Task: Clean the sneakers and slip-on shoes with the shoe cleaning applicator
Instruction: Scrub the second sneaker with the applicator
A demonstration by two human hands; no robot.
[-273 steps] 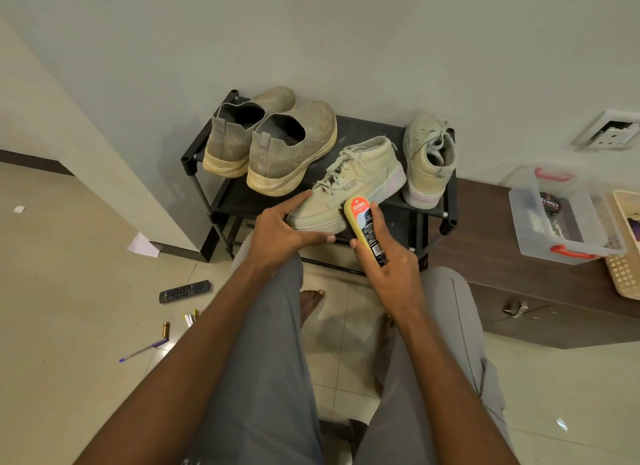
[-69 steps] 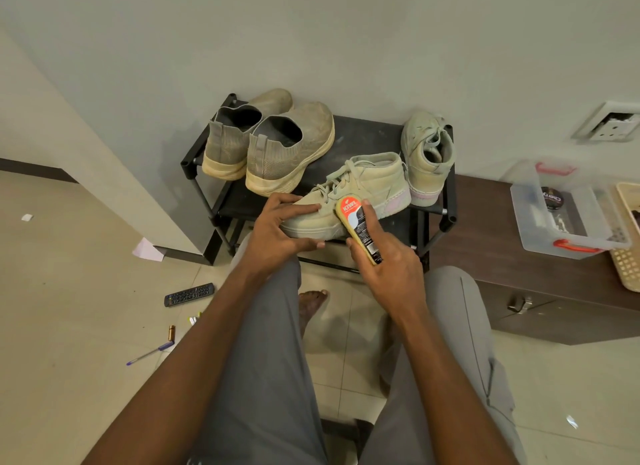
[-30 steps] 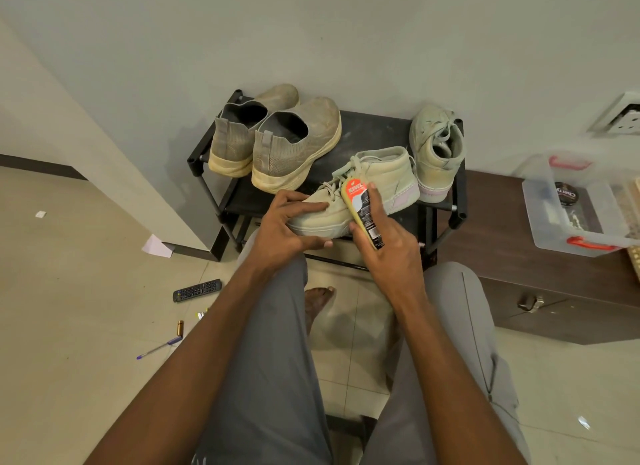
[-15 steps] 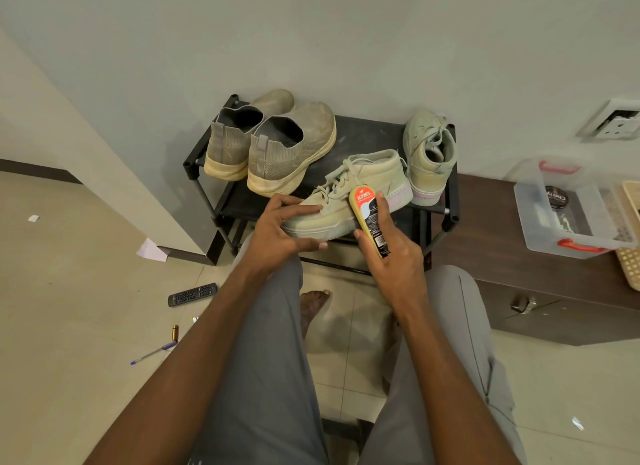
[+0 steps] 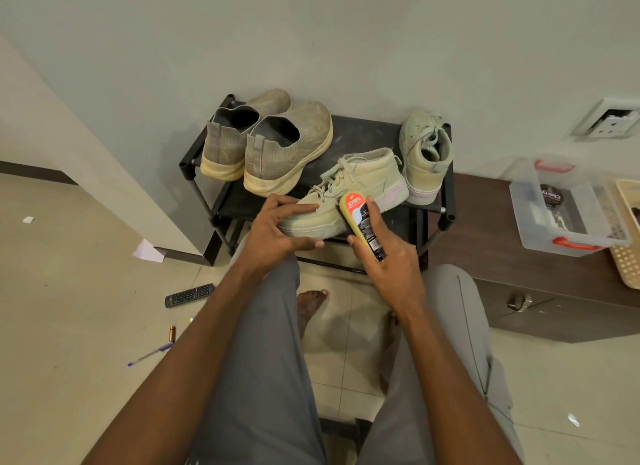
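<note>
A pale green sneaker (image 5: 363, 178) lies sideways on the black shoe rack (image 5: 446, 201), its toe pointing left. My left hand (image 5: 277, 230) grips its toe, thumb under the sole and fingers on top. My right hand (image 5: 391, 260) holds the yellow shoe cleaning applicator (image 5: 362, 223) with an orange and black label, pressed against the sneaker's near side. The second sneaker (image 5: 426, 156) stands at the rack's right end, heel toward me. Two grey slip-on shoes (image 5: 277, 142) with cream soles sit on the rack's left half.
A dark wooden cabinet (image 5: 502, 256) at the right carries a clear plastic box (image 5: 561, 208) with red handles and a cream basket (image 5: 628, 236). A remote (image 5: 188, 294), a battery (image 5: 172, 333), a pen (image 5: 149, 354) and paper scraps lie on the tiled floor at left. My knees and bare feet are below the rack.
My right hand has rubbed the applicator back and forth along the sneaker's side, now a little lower and further left. My left hand keeps its hold on the toe.
</note>
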